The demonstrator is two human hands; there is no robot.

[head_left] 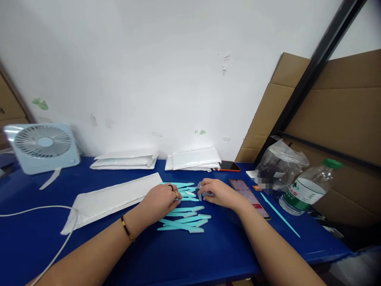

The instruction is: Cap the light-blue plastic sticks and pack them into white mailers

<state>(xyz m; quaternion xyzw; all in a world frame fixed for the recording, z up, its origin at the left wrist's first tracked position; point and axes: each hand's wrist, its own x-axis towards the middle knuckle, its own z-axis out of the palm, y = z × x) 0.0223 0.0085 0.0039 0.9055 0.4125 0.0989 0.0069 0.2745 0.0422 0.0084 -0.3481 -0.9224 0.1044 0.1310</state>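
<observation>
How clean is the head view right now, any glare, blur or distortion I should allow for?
Head view: even, soft light; wide-angle stretch, with the fan skewed at the left edge; small glints on the turquoise blades; blocky pixelation beside the phone; right fingers slightly soft.

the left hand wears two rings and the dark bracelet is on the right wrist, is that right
Not quite: the dark bracelet is on the left wrist, not the right, as the head view shows. The left hand does wear two rings.
</observation>
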